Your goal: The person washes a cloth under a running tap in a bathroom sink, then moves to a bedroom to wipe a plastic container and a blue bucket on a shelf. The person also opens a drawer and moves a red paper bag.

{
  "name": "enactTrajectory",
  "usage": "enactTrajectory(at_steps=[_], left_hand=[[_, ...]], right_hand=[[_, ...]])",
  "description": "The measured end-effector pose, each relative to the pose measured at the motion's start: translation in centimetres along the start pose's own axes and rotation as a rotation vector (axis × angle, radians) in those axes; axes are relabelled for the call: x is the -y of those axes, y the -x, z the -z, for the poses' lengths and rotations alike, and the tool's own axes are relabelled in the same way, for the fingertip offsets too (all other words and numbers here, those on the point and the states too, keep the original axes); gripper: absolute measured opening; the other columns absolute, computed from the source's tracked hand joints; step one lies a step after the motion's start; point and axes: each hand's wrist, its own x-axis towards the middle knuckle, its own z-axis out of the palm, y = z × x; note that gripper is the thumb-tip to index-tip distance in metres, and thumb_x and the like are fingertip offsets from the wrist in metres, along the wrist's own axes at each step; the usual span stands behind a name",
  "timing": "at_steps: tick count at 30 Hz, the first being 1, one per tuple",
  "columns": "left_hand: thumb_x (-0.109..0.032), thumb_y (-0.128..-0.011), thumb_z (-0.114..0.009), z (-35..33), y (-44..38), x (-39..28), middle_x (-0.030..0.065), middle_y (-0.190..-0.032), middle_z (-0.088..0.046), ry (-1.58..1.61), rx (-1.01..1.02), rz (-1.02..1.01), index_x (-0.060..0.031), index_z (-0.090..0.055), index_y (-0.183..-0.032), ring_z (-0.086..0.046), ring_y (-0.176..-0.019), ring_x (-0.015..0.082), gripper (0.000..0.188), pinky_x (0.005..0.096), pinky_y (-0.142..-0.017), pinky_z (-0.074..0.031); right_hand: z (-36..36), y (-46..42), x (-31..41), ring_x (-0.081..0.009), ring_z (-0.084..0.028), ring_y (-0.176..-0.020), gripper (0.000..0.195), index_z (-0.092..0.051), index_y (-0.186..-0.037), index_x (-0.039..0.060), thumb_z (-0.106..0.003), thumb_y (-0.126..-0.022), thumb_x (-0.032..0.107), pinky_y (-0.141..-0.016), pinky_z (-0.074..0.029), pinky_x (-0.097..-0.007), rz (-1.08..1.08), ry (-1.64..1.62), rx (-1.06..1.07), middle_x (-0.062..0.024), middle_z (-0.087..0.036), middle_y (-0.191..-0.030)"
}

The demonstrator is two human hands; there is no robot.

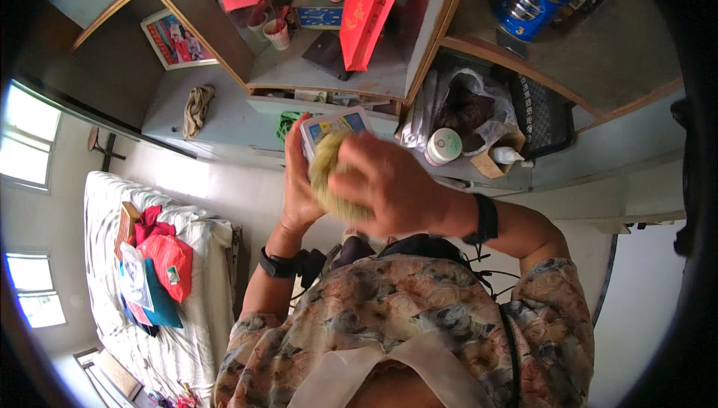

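My left hand point(297, 183) grips a clear plastic box point(307, 133) by its left side; a printed blue and yellow label shows through or on its top. In my right hand point(387, 183) is a yellowish-green cloth point(331, 178), bunched up and blurred, pressed against or just over the near part of the box. The cloth and my right hand hide much of the box. Just behind it, a shallow drawer point(269, 106) of the cabinet stands pulled out, and a green bundle point(289, 124) lies by the drawer front.
Cabinet shelves ahead hold a red paper bag point(364, 15), a paper cup point(277, 35), a framed photo point(178, 40) and a crumpled beige cloth point(197, 110). To the right are a white lidded jar point(443, 147), a plastic bag point(471, 105) and a blue tin point(530, 4). A bed point(207, 273) stands left.
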Motion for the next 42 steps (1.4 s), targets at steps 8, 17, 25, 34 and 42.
enactTrajectory(at_steps=[8,17,25,34,42], left_hand=[[-0.024,-0.055,-0.094,1.5,1.2,-0.2,0.0133,-0.143,-0.042,0.362,0.011,0.028,-0.0066,-0.015,-0.153,-0.045,-0.132,0.0273,0.127,0.0448,-0.109,-0.041],[-0.053,-0.068,-0.084,0.2,1.8,1.2,0.0146,-0.142,-0.048,0.621,-0.157,0.214,-0.0011,-0.03,-0.148,-0.048,-0.13,0.0273,0.11,0.042,-0.111,-0.038],[-0.052,-0.084,-0.071,0.0,2.9,0.5,0.0115,-0.139,-0.051,0.758,-0.148,0.3,-0.0028,-0.038,-0.144,-0.05,-0.128,0.0265,0.085,0.0428,-0.11,-0.038],[-0.069,-0.085,-0.057,0.4,1.9,1.6,0.0126,-0.142,-0.048,0.823,-0.148,0.322,-0.0047,-0.035,-0.146,-0.045,-0.133,0.0285,0.091,0.0473,-0.112,-0.035],[-0.063,-0.099,-0.032,0.7,0.6,2.3,0.0138,-0.134,-0.054,0.789,-0.189,0.248,-0.004,-0.042,-0.142,-0.055,-0.123,0.0282,0.073,0.0434,-0.107,-0.044]], right_hand=[[2.2,-0.2,-8.9,-0.0312,-0.064,-0.087,0.027,-0.063,-0.106,0.0032,-0.072,-0.083,0.015,-0.08,-0.051,-0.0366,-0.477,0.127,-0.18,-0.0099,-0.064,-0.098],[-1.7,-0.8,-2.2,-0.0295,-0.057,-0.104,0.037,-0.053,-0.119,-0.0004,-0.066,-0.088,0.015,-0.09,-0.047,-0.0383,-0.191,-0.205,-0.371,-0.0169,-0.054,-0.115],[-2.3,1.1,-0.8,-0.0369,-0.053,-0.095,0.036,-0.052,-0.116,-0.002,-0.065,-0.084,0.009,-0.087,-0.044,-0.0434,-0.176,-0.271,-0.432,-0.0203,-0.049,-0.108],[-4.3,-0.8,-4.3,-0.0372,-0.056,-0.103,0.032,-0.058,-0.115,-0.0008,-0.064,-0.089,0.016,-0.089,-0.046,-0.0439,-0.526,-0.401,-0.615,-0.0194,-0.056,-0.11],[-5.1,-0.5,1.4,-0.0289,-0.05,-0.093,0.043,-0.067,-0.115,0.011,-0.07,-0.073,0.016,-0.084,-0.046,-0.0414,-0.024,0.459,-0.153,-0.0076,-0.054,-0.119]])
